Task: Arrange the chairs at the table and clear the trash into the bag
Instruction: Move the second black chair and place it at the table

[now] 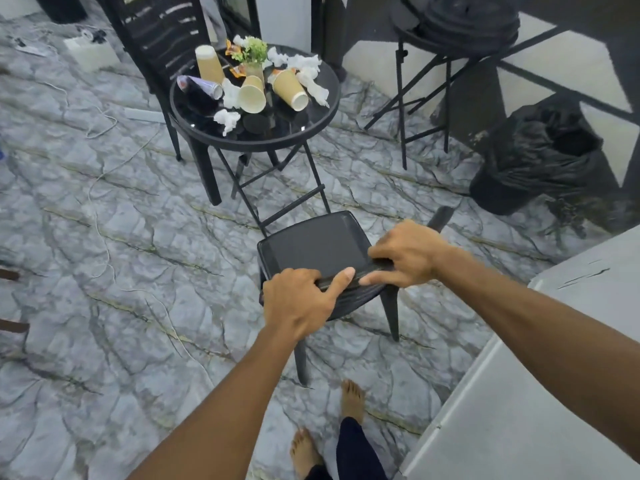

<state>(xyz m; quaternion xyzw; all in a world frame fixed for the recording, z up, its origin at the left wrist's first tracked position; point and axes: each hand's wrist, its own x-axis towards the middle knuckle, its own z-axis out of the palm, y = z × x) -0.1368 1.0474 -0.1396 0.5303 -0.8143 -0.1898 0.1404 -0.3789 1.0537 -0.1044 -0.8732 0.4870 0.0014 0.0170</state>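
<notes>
Both hands clamped on the top rail of a black chair point(313, 249) seen from behind and above: left hand point(299, 301) curled over the rail's left part with the thumb stretched along its top edge, right hand point(405, 256) gripping the rail's right part, fingers wrapped over the front. Chair standing on the grey marbled floor point(121, 237), seat facing a round black worktop point(320, 109), near it but apart, not tucked under. On the worktop, a clutter of trash: one paper cup point(209, 64) standing upside down, two more paper cups point(252, 94) point(290, 89) lying on their sides, a tipped can point(200, 86) at the left, crumpled white tissues point(227, 120) scattered about, orange wrappers point(232, 49) towards the far edge, and a small potted plant point(252, 51) in the middle. A second black chair point(162, 36) standing behind the worktop's far left side, slatted back upright. Off to the right, well apart from the worktop, a bin lined with a black trash bag point(540, 150), mouth open. Beyond it, a black folding stand point(446, 60) loaded with dark items. Bare feet point(351, 400) on the floor below the chair.
</notes>
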